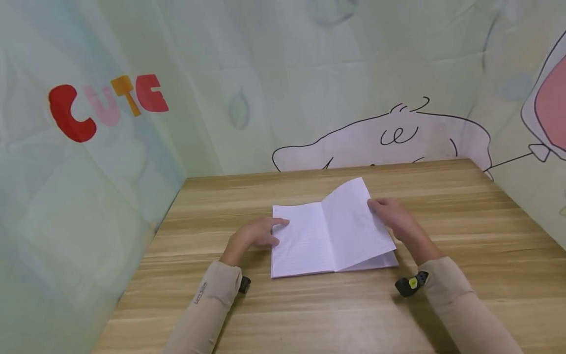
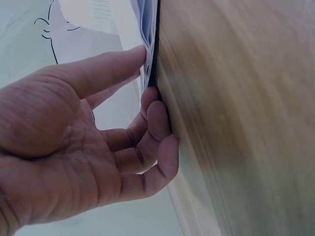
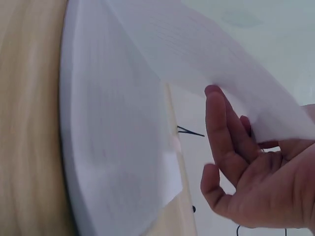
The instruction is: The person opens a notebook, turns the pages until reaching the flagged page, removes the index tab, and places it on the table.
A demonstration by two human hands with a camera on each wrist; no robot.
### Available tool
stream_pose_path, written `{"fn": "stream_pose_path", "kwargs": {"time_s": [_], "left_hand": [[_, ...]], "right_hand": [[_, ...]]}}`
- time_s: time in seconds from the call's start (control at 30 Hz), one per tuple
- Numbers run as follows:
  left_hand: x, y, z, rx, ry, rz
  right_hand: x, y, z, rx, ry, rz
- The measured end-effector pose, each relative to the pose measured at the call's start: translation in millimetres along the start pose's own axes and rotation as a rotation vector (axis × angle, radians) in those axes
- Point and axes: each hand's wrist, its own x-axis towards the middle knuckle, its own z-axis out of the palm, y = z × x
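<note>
An open notebook (image 1: 300, 241) with faintly lined white pages lies on the wooden table. At its left edge is my left hand (image 1: 258, 232), thumb and index finger laid over the left page. The left wrist view shows that hand's other fingers (image 2: 158, 120) curled against the notebook's lower edge, by the table. My right hand (image 1: 395, 216) holds the outer edge of a lifted page (image 1: 355, 221) on the right side. Seen from the right wrist, this raised page (image 3: 197, 49) slants over the pages beneath, its edge between the thumb and fingers.
The wood-grain table (image 1: 300, 314) reaches back to a pale curtain (image 1: 247, 73) with a line-drawn animal. Another curtain side (image 1: 53, 206) on the left carries coloured letters. Dark wrist devices (image 1: 411, 284) sit at both sleeve cuffs.
</note>
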Motion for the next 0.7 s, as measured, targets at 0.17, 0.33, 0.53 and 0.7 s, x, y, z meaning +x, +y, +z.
{"fn": "stream_pose_path", "kwargs": {"time_s": [0.17, 0.33, 0.53, 0.7], "left_hand": [[0.8, -1.1, 0.3, -0.001, -0.002, 0.003], [0.3, -1.3, 0.4, -0.01, 0.002, 0.004], [0.1, -1.2, 0.4, 0.008, -0.005, 0.008], [-0.8, -0.2, 0.2, 0.02, -0.002, 0.021]], "right_hand": [[1, -12, 8, 0.055, -0.034, -0.034], [0, -24, 15, 0.095, -0.087, -0.036], [1, -36, 28, 0.136, -0.106, -0.086], [2, -47, 41, 0.114, -0.099, -0.12]]}}
